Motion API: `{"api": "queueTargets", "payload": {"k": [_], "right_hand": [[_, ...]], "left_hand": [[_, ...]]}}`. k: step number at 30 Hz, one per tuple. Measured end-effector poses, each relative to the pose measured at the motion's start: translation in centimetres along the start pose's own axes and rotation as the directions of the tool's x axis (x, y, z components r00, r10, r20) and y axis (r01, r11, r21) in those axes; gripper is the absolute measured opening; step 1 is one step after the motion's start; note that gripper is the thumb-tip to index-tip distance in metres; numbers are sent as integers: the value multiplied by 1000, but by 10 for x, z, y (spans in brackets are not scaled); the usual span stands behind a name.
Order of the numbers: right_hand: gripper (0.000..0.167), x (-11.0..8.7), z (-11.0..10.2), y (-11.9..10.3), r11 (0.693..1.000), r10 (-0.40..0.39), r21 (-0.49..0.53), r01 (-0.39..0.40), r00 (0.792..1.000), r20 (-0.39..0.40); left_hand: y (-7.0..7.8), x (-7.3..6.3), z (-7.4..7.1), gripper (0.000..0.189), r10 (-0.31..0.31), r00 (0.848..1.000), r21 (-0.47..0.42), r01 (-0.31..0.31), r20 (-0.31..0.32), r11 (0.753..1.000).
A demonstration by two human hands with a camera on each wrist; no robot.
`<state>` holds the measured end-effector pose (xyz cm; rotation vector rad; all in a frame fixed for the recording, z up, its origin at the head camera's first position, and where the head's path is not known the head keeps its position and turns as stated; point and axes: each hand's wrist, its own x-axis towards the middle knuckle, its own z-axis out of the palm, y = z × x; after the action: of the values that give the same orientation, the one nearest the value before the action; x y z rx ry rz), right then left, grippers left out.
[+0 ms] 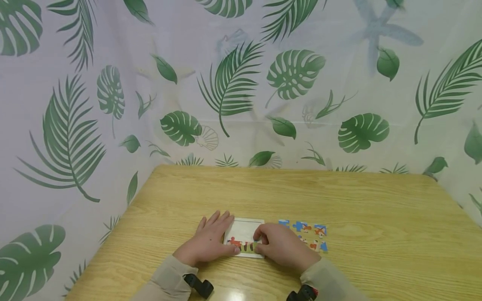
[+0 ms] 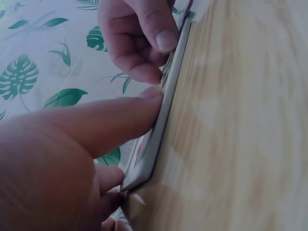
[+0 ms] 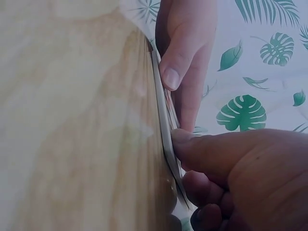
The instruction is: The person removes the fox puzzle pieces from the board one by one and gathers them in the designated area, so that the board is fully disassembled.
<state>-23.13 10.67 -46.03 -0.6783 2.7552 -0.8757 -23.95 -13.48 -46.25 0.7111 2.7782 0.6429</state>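
A small white-framed puzzle tray [image 1: 245, 229] lies on the table in the head view, with several joined puzzle pieces [image 1: 246, 247] along its near side, red at the left and green with dark stripes beside it. My left hand [image 1: 211, 241] rests at the tray's left side, fingers spread and straight, thumb pressing by the near rim. Over the near right part, my right hand [image 1: 284, 244] pinches a puzzle piece [image 1: 257, 241] between thumb and curled fingers; most of that piece is hidden. Both thumbs show close to the rim in the wrist views.
Several loose puzzle pieces [image 1: 320, 230], blue, orange and white, lie right of the tray, partly behind my right hand. The wooden table [image 1: 180, 192] reaches back to a leaf-patterned cloth [image 1: 241, 138]. Dark wrist cameras [image 1: 203, 287] sit on the sleeves.
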Motion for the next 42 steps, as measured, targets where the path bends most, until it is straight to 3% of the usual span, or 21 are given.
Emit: {"api": "queueTargets", "payload": {"k": [28,42], "right_hand": [[17,-3,3,1,1000,-7,15,8,998,-62],[18,-3,2,-1,999,26,48,-24,998,-49]], "left_hand": [[2,-1,0,92,-9,1000,-2,9,-14,1000],[3,-2,-2,91,3,1000,0,-3,-10,1000]]}}
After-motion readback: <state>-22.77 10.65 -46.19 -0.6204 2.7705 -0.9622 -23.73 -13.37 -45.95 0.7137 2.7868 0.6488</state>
